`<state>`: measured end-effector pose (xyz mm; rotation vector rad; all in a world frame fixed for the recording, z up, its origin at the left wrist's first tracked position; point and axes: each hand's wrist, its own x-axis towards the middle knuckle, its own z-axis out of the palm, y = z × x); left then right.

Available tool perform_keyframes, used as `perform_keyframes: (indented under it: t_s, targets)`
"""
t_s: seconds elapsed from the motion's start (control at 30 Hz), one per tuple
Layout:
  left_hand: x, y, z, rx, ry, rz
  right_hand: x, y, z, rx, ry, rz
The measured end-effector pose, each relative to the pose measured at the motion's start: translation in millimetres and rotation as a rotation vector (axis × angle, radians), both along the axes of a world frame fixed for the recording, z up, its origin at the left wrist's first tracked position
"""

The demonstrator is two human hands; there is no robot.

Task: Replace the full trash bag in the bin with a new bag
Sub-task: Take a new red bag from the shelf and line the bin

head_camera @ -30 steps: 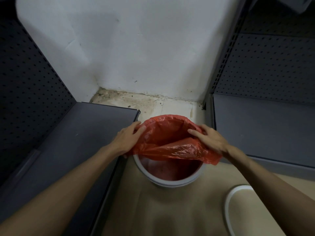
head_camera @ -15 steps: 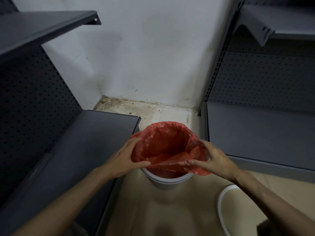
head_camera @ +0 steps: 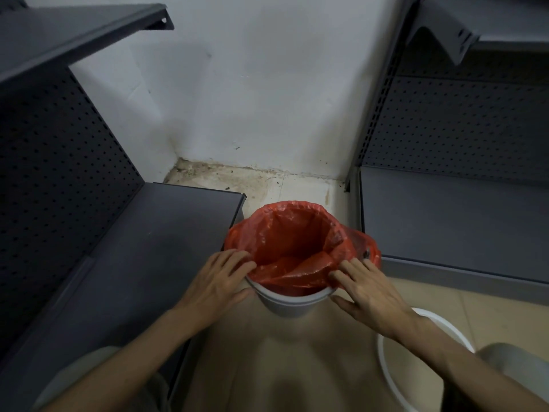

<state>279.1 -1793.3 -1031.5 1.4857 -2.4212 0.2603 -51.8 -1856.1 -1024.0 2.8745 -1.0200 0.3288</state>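
A small white bin (head_camera: 289, 303) stands on the tan floor between two dark shelving units. A red plastic bag (head_camera: 292, 239) lines it, folded over the far and side rim, while the near edge sags inside. My left hand (head_camera: 218, 282) grips the bag's edge at the near-left rim, thumb against the bin's wall. My right hand (head_camera: 367, 289) pinches the bag's edge at the near-right rim, thumb below the rim. A loose flap of bag (head_camera: 370, 246) hangs outside on the right.
A dark grey base shelf (head_camera: 142, 251) runs along the left, another (head_camera: 451, 221) along the right, both with pegboard backs. A white ring or lid (head_camera: 386, 364) lies on the floor at the lower right. The white wall (head_camera: 252, 99) closes the corner behind.
The bag's far edge now lies spread over the bin's rim. Both hands have slid down to the near rim, and the view has pulled back and up.
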Motion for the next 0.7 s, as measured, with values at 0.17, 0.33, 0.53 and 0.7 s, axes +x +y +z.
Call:
perform_keyframes:
  t_s: [0.17, 0.33, 0.53, 0.7]
  targets:
    - [3.7, -4.0, -4.8, -0.009, -0.023, 0.000, 0.8, 5.1, 1.1, -0.039, -0.050, -0.015]
    - [11.6, -11.0, -10.6, 0.021, -0.083, -0.031, -2.1, 11.3, 0.9, 0.090, -0.070, -0.004]
    - [14.4, -9.2, -15.5, -0.001, -0.058, -0.068, 0.2, 15.5, -4.2, 0.179, -0.042, 0.011]
    - [8.4, -14.2, -15.7, -0.082, -0.018, -0.038, 1.4, 13.0, -6.2, 0.204, -0.063, -0.001]
